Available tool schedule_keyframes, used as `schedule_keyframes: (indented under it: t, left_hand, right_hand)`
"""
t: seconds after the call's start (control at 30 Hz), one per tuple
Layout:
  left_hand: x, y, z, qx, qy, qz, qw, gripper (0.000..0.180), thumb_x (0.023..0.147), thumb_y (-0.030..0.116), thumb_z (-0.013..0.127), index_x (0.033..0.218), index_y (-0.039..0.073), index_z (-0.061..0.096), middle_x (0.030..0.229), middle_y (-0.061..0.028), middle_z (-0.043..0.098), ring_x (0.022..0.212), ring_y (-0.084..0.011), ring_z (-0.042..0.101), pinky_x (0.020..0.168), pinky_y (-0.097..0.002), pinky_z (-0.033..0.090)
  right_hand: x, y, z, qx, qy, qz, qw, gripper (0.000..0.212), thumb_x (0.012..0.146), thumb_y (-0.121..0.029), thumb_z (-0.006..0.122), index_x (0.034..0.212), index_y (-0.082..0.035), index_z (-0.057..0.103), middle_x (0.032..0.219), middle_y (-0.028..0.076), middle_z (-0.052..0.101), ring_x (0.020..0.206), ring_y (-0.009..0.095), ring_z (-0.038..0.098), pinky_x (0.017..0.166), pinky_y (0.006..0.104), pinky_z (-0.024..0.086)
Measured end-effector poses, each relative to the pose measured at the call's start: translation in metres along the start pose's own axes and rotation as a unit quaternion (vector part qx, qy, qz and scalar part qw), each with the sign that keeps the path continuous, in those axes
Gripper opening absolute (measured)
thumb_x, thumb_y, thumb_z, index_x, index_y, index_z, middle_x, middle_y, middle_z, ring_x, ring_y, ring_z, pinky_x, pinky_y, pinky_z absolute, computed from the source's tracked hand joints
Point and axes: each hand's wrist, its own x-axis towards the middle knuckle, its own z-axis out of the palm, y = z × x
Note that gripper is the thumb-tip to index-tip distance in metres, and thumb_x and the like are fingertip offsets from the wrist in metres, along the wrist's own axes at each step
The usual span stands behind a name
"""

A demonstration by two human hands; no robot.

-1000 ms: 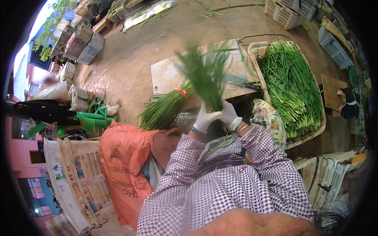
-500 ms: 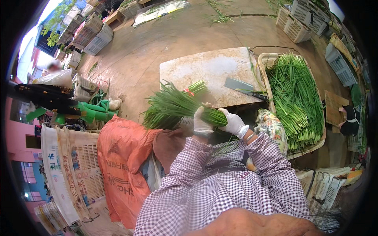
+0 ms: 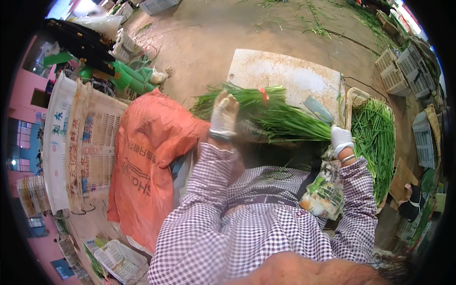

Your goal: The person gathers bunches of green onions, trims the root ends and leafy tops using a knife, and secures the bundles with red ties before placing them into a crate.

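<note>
My right hand (image 3: 341,139), in a white glove, is closed round the pale stem end of a loose bunch of garlic chives (image 3: 297,122). The bunch lies sideways over the near edge of a worn white board (image 3: 270,66), leaves toward the left. My left hand (image 3: 223,116), also gloved, is raised with fingers stretched out and holds nothing. Just beyond it, a second chive bundle (image 3: 244,96) rests on the board, tied with a red band (image 3: 264,95). A cleaver (image 3: 318,109) lies on the board's right part, its handle hidden behind the bunch and my right hand.
A long basket of loose chives (image 3: 373,137) stands at the right. A printed plastic bag (image 3: 325,190) sits by my right forearm. At the left are an orange sack (image 3: 147,156) and a stacked row of crates (image 3: 90,142). More crates (image 3: 413,66) stand far right.
My left hand has let go of the chive bunch and moved left. My right hand has carried the bunch rightward and lowered it over the board's edge. The view has shifted.
</note>
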Motion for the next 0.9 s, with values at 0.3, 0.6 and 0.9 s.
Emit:
schedule_keyframes:
  t: [0.3, 0.6, 0.9]
  left_hand:
    - [-0.085, 0.1, -0.068, 0.368, 0.052, 0.078, 0.925, 0.013, 0.092, 0.013, 0.063, 0.095, 0.003, 0.07, 0.086, -0.0054, 0.07, 0.078, -0.0124, 0.065, 0.074, -0.0252, 0.054]
    - [-0.21, 0.027, -0.242, 0.622, 0.18, -0.067, 0.759, 0.017, 0.085, 0.009, 0.064, 0.1, 0.001, 0.068, 0.097, -0.0094, 0.069, 0.091, -0.0168, 0.063, 0.082, -0.0297, 0.048]
    - [-0.152, -0.013, -0.321, 0.772, 0.158, -0.025, 0.615, 0.028, 0.088, 0.013, 0.054, 0.109, 0.002, 0.068, 0.107, -0.0133, 0.069, 0.102, -0.0232, 0.064, 0.09, -0.0311, 0.047]
  right_hand:
    - [-0.047, 0.032, -0.081, 0.011, -0.051, 0.091, 0.995, 0.012, 0.088, -0.008, 0.053, 0.098, -0.005, 0.059, 0.079, 0.02, 0.068, 0.076, 0.038, 0.068, 0.066, 0.0474, 0.053]
    - [-0.076, 0.043, -0.1, 0.013, -0.046, 0.147, 0.988, 0.03, 0.083, -0.012, 0.056, 0.114, -0.01, 0.054, 0.09, 0.023, 0.067, 0.085, 0.041, 0.065, 0.073, 0.0497, 0.05]
    - [-0.101, 0.046, -0.122, 0.005, -0.055, 0.143, 0.988, 0.037, 0.079, -0.01, 0.058, 0.115, -0.01, 0.053, 0.091, 0.023, 0.067, 0.088, 0.042, 0.064, 0.074, 0.0507, 0.05]
